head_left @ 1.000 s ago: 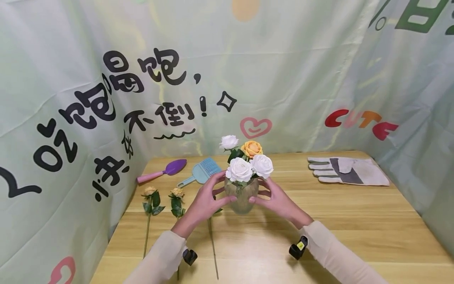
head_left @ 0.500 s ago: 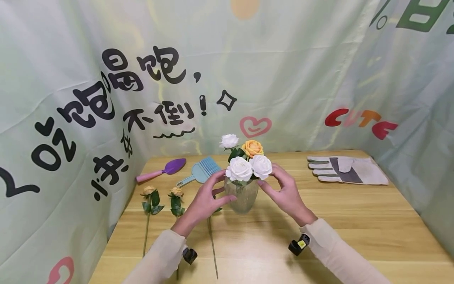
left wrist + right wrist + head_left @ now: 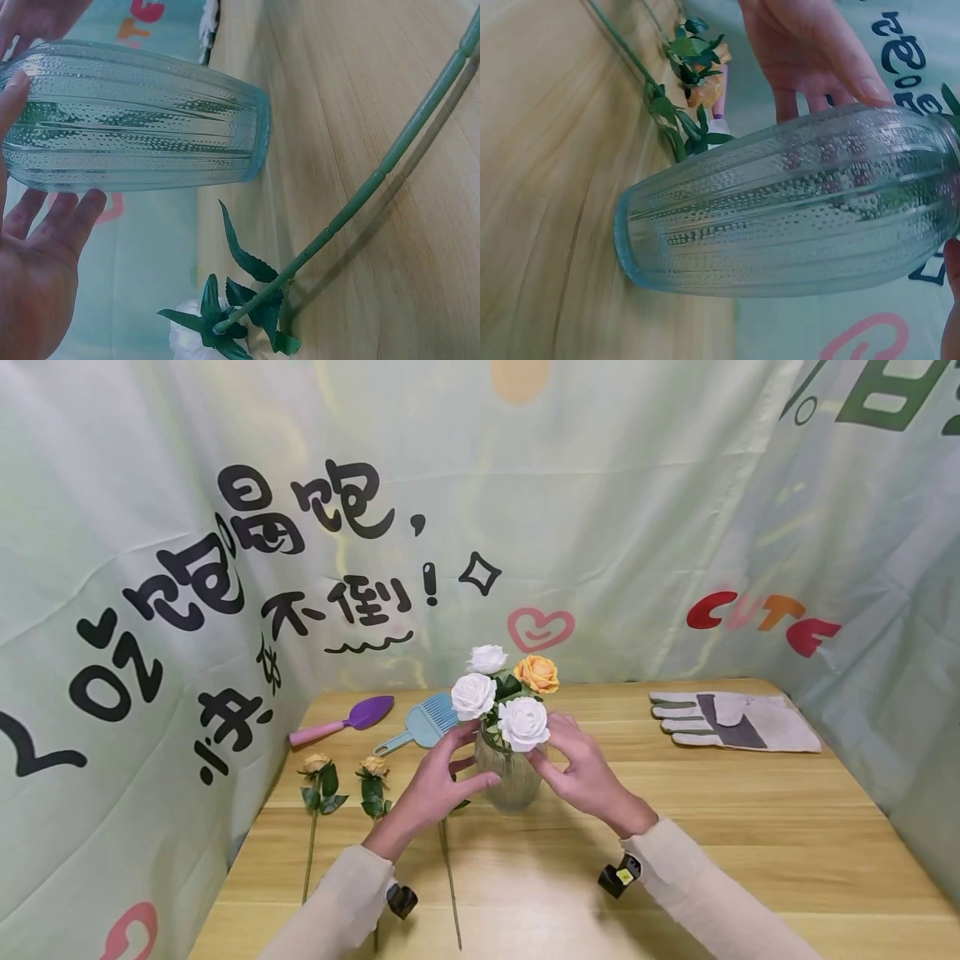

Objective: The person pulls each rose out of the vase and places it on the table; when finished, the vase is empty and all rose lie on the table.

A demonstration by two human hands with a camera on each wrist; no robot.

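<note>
A ribbed glass vase (image 3: pixel 513 789) stands upright on the table, holding three white roses and an orange rose (image 3: pixel 537 673). My left hand (image 3: pixel 433 787) grips its left side, fingers behind and thumb in front. At the rim, my right hand (image 3: pixel 592 777) holds the front white rose (image 3: pixel 522 724) by its right side; the bloom partly hides the fingertips. Another white rose (image 3: pixel 473 696) leans left over my left fingers, and a third white rose (image 3: pixel 487 658) rises at the back. The left wrist view shows the textured vase (image 3: pixel 142 120) sideways, with fingers against it.
Two orange roses (image 3: pixel 315 763) lie at the left. A white rose (image 3: pixel 191 337) lies near the vase, its bloom hidden in the head view. Behind are a purple trowel (image 3: pixel 371 713) and a blue dustpan-like tool (image 3: pixel 431 720). A work glove (image 3: pixel 738 721) lies at the right.
My right hand has gone from the vase's side up to the front white rose. Two white roses have shifted left and spread apart. My left hand stays on the vase.
</note>
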